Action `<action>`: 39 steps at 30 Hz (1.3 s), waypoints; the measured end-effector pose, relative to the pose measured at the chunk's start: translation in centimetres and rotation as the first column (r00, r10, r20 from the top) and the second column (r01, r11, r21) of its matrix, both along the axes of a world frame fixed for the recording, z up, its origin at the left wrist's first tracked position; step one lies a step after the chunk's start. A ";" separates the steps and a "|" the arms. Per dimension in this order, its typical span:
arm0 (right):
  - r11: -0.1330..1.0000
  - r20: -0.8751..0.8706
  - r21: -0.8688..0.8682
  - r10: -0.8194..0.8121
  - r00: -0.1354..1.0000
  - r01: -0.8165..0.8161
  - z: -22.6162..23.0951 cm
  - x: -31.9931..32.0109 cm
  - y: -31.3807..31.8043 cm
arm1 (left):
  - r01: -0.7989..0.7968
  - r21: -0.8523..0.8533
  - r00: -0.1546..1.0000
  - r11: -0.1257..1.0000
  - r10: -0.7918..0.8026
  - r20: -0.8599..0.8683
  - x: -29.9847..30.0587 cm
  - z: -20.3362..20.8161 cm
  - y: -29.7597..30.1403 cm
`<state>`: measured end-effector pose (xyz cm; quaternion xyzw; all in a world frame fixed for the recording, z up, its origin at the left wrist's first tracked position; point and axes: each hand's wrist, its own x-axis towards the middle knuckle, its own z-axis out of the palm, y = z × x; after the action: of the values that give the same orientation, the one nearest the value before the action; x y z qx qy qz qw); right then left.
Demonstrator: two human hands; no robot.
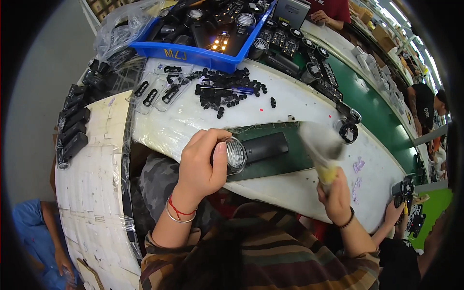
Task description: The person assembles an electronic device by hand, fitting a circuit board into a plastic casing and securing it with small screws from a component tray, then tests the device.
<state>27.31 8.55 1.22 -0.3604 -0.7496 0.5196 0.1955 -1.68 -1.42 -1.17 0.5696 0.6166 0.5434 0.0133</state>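
Observation:
My left hand (pixel 205 159) is closed around the round, clear, ribbed head of a black flashlight-like device (pixel 266 147). Its flat black body lies to the right over a dark green mat (pixel 302 162). In my right hand (pixel 337 200) is a mallet-like tool (pixel 321 145) with a pale grey head and a yellowish neck, raised to the right of the device. Motion smears its head, so its exact kind is unclear. Beyond my left hand lies a pile of small black parts (pixel 224 92), with a blue-handled screwdriver (pixel 241 90) across it.
A blue bin (pixel 193 58) full of black devices, some lit, stands at the far left. Clear plastic pieces with black inserts (pixel 169 94) lie before it. Black devices (pixel 75 130) line the left side. More units (pixel 314 72) line the green conveyor belt (pixel 360 92). Other people sit around.

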 end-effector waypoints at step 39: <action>0.882 0.288 0.336 0.237 0.928 -0.330 -0.6 -1.5 3.3 | -0.034 0.023 0.998 0.999 0.035 -0.054 0.8 0.2 -0.1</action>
<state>25.80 11.87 0.63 -0.2612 -0.8984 0.3412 0.0910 -0.86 -1.48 -1.01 0.5736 0.6205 0.5344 -0.0193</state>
